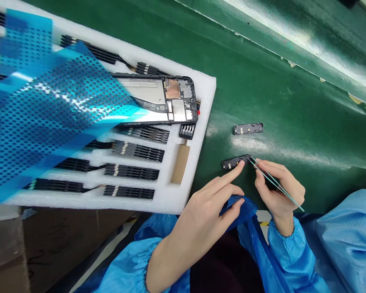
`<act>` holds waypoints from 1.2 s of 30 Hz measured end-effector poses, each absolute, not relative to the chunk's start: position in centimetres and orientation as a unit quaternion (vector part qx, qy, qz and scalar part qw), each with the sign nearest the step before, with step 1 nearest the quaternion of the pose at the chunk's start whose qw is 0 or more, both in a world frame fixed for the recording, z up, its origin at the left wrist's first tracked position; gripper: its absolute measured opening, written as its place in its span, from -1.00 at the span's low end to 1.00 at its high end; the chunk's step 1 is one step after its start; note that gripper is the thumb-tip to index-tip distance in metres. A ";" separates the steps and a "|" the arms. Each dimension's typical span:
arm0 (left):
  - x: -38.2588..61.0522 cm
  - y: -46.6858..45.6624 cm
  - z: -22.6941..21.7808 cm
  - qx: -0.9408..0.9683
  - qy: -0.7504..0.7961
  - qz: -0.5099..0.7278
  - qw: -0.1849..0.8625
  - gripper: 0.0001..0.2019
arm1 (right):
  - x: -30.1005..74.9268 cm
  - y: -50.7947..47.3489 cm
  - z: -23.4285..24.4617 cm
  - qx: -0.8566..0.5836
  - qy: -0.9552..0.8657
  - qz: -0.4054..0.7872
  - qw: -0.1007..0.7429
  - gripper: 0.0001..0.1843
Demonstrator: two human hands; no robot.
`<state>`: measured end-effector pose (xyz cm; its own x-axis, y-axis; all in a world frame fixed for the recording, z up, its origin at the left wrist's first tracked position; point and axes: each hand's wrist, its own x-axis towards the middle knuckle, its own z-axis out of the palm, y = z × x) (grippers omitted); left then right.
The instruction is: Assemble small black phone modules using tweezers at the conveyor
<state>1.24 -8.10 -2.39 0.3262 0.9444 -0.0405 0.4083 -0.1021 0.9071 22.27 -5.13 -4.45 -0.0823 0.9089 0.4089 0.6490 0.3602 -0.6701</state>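
My left hand (205, 211) reaches over the table edge with its fingers apart. Its index fingertip rests on a slim black phone module (232, 162) lying on the green table. Behind the thumb and middle finger is a dark blue dotted sheet (247, 207); whether they grip it I cannot tell. Light-blue tweezers (277, 185) are pinched in my right hand (277, 187), their tips at the module's right end. Whatever the tips hold, if anything, is too small to make out. A second black module (248, 129) lies farther back, apart from both hands.
On the left, a white foam tray (201, 150) holds stacks of black parts (131, 171) and a tan block (180, 164). An opened phone body (177, 99) lies across it, partly under blue dotted film (64, 93). A blue sleeve (350, 228) shows at right; a cardboard box (6, 252) stands lower left.
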 end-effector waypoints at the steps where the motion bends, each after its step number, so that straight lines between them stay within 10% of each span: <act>1: 1.3 -8.1 -2.4 0.679 0.498 0.300 0.448 -0.88 | 22.3 -5.2 -4.5 -0.542 -0.716 0.161 0.408 -0.60; 13: 0.6 -8.4 -1.2 0.640 0.492 0.326 0.491 -0.86 | 22.2 -3.4 -0.4 -0.525 -0.767 0.156 0.333 -0.55; 22: 0.7 -8.4 -0.7 0.631 0.542 0.328 0.448 -0.86 | 22.4 0.0 -0.9 -0.526 -0.767 0.331 0.160 -0.96; 36: 1.8 -7.8 -2.1 0.635 0.546 0.317 0.445 -0.88 | 23.6 1.4 0.1 -0.564 -0.689 0.402 0.215 -0.83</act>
